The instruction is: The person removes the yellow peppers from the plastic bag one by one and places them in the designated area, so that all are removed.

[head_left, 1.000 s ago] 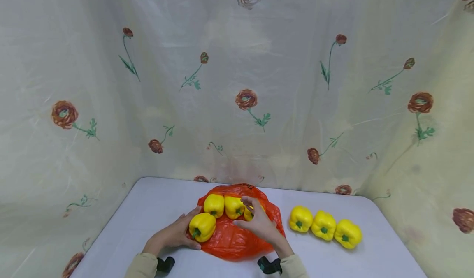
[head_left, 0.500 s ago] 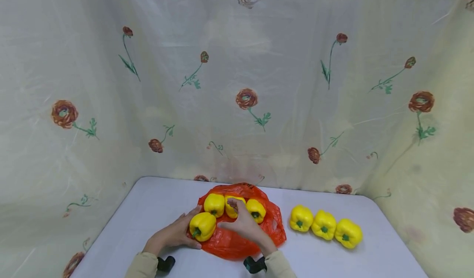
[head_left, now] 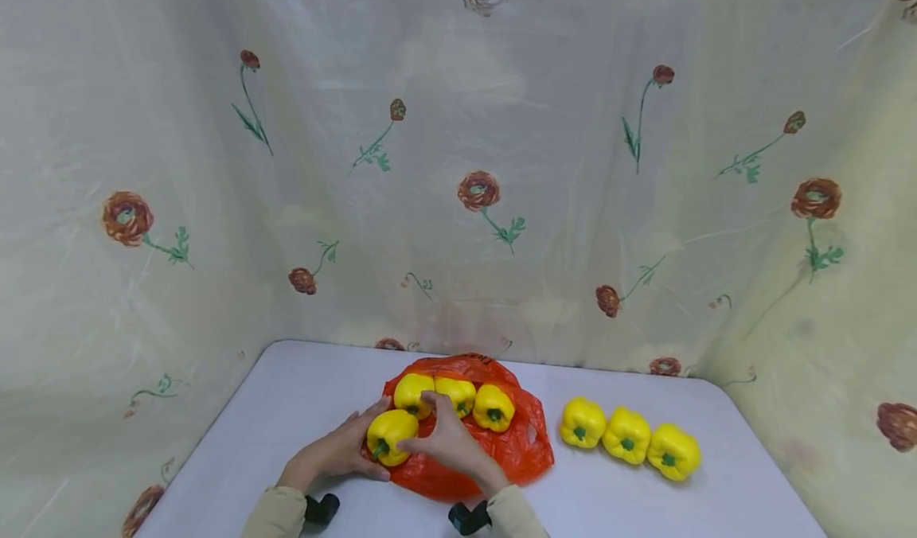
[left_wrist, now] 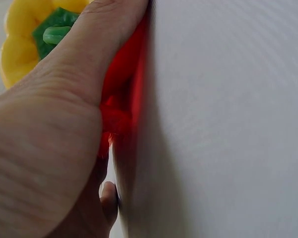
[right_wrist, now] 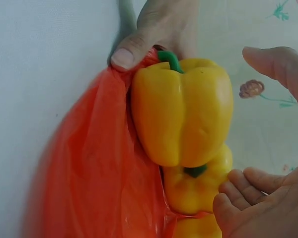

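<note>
My left hand (head_left: 344, 446) grips the left edge of a red plastic bag (head_left: 512, 450). Its thumb presses on the bag in the right wrist view, close by the green stem of a yellow bell pepper (right_wrist: 181, 114). That pepper lies at the bag's left side, nearest me. Over the bag, my right hand (head_left: 451, 442) is held with thumb and fingers spread, just right of the same pepper. In the right wrist view a gap shows between its thumb and the pepper. Three more yellow peppers (head_left: 494, 407) sit in a row at the bag's mouth, partly hidden by the right hand.
Three yellow bell peppers (head_left: 626, 435) stand in a slanting row on the white table (head_left: 308, 387), right of the bag. A pale flowered curtain (head_left: 544, 283) hangs behind the table and along both sides.
My right hand has moved left across the bag, from the right-hand pepper to beside the left front one. The left hand has stayed in place on the bag.
</note>
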The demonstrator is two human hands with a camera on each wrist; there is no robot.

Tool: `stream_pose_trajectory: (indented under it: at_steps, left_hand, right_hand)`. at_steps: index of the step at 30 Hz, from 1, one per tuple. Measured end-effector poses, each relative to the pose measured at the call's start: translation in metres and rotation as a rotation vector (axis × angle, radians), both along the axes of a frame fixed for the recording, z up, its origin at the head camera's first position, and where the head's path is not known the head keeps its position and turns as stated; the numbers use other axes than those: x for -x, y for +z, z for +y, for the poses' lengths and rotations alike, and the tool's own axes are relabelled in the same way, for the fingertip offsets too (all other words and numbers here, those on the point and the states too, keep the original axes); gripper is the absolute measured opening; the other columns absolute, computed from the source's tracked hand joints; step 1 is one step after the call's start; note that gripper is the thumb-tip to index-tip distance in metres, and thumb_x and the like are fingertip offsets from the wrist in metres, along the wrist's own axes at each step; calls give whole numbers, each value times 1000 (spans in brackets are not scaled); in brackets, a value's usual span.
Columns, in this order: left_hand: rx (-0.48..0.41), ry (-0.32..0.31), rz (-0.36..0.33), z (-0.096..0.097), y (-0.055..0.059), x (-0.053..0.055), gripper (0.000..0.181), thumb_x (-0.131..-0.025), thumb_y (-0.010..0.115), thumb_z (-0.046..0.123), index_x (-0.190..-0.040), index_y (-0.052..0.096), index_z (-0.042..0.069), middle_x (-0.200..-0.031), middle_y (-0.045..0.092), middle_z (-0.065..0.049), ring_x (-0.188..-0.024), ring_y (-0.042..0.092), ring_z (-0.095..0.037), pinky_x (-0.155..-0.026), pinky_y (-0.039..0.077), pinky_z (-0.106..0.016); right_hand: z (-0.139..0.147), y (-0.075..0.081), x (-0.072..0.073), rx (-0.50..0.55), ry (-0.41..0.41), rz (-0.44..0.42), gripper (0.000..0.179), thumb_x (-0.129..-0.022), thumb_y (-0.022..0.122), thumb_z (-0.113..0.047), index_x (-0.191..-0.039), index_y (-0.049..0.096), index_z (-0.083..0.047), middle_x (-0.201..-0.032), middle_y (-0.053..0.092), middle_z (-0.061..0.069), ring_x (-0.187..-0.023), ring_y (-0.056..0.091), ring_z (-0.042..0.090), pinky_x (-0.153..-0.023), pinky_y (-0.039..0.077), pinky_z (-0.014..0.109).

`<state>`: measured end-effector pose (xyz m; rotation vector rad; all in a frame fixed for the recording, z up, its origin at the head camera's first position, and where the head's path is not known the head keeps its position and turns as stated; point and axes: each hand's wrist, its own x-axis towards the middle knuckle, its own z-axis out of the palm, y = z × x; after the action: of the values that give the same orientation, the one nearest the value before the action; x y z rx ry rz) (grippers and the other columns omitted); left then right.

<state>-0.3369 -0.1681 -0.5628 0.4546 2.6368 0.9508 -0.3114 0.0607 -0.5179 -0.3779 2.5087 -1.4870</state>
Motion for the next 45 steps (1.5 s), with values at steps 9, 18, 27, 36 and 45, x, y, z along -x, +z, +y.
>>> stream_pose_trajectory:
  at_steps: [9, 18, 27, 36, 45]
  left_hand:
    - [4, -24, 10, -2, -1, 3, 120, -65, 80, 59, -156, 12, 23, -162, 20, -2, -146, 19, -38, -117, 8, -64]
    - [7, -54, 39, -5, 0, 4, 119, -65, 78, 60, -156, 13, 21, -162, 20, -2, -147, 21, -34, -119, 6, -61]
    - [-8, -70, 33, -4, 1, 3, 119, -67, 78, 59, -156, 12, 17, -162, 18, -6, -147, 22, -32, -118, 6, -61]
    - [-13, -84, 41, -5, 0, 3, 119, -67, 79, 58, -156, 11, 17, -162, 18, -6, -147, 23, -32, -118, 6, -61]
    - [-7, -78, 44, -4, -2, 4, 119, -67, 78, 60, -156, 12, 17, -162, 17, -6, -147, 22, -32, -119, 6, -60]
  right_hand:
    - [-9, -12, 1, -29, 54, -1, 92, -73, 81, -46, -143, 33, -12, -141, 39, 10, -125, 41, 27, -109, 35, 59]
    - [-17, -21, 0, -11, 39, -10, 87, -72, 84, -37, -139, 35, -11, -139, 37, 12, -123, 41, 30, -108, 34, 60]
    - [-22, -30, 3, 21, 21, -12, 83, -73, 84, -36, -136, 37, -10, -133, 39, 10, -119, 44, 26, -109, 36, 56]
    - [-22, -35, 3, 62, -10, -48, 84, -74, 83, -36, -138, 37, -8, -136, 45, 11, -118, 47, 25, -108, 38, 57]
    - [-20, -37, 2, 62, -21, -50, 83, -76, 81, -37, -139, 37, -7, -136, 47, 10, -117, 48, 24, -108, 38, 57]
